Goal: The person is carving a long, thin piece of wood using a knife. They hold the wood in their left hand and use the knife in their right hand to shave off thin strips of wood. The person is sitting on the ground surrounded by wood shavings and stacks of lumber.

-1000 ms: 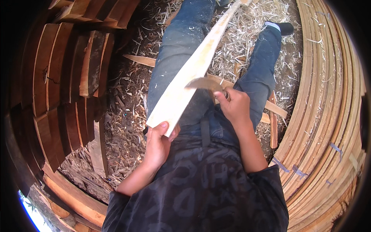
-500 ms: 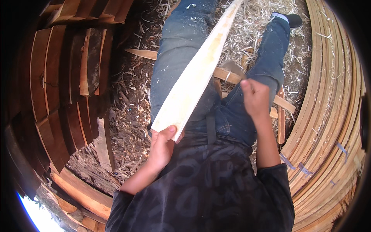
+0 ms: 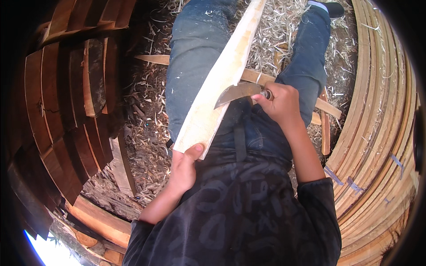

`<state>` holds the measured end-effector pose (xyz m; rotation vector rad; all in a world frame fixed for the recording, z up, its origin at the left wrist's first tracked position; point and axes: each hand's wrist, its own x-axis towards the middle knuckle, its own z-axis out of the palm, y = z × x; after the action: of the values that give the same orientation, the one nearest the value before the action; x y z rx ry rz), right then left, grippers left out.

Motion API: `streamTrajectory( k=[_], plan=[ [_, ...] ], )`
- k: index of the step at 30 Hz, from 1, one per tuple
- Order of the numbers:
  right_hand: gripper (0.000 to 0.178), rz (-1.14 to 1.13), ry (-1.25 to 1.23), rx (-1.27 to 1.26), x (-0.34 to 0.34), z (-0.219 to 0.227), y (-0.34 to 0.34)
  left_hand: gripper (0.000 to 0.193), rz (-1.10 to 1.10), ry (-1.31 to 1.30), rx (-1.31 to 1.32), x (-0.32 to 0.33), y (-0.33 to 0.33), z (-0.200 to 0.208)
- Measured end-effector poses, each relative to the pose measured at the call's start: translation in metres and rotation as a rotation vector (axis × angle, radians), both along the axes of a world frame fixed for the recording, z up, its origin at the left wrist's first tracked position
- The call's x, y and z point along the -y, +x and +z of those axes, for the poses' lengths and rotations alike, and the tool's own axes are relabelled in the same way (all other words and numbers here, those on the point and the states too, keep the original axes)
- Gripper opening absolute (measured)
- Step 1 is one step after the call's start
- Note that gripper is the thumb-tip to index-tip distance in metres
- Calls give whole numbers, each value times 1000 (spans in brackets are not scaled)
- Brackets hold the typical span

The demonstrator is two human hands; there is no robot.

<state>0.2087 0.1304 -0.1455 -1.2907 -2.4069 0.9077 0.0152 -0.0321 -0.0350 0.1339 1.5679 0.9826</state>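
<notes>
A long pale wooden board (image 3: pixel 202 111) slants up and away from my lap, its far end running out of the top of the picture. My left hand (image 3: pixel 184 167) grips its near end, thumb on the upper face and fingers hidden underneath. In my right hand (image 3: pixel 282 103) is a knife (image 3: pixel 238 92) with a broad curved blade, fingers closed round its handle. The blade points left, and its tip overlaps the board's right edge about midway along the visible length. Whether the edge bites into the wood I cannot tell.
Curly wood shavings (image 3: pixel 275 26) cover the ground between and around my legs. A narrow wooden strip (image 3: pixel 255 76) crosses beneath the board. Dark stacked timber (image 3: pixel 55 97) rises at the left; bundled long slats (image 3: pixel 368 133) curve along the right.
My right hand has come slightly down and left, and the knife, blurred before, now lies across the board's right edge. The board has shifted a little left; my left hand keeps its grip.
</notes>
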Motion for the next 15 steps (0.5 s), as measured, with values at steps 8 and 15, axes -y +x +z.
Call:
streamTrajectory(
  k=[8, 15],
  plan=[
    [59, -262, -8, 56, -4, -28, 1, 55, 97, 46, -53, -6, -3, -8],
    [61, -311, -182, -95, -1, 4, 14, 57, 118, 70, 80, 5, 5, -12]
  ],
)
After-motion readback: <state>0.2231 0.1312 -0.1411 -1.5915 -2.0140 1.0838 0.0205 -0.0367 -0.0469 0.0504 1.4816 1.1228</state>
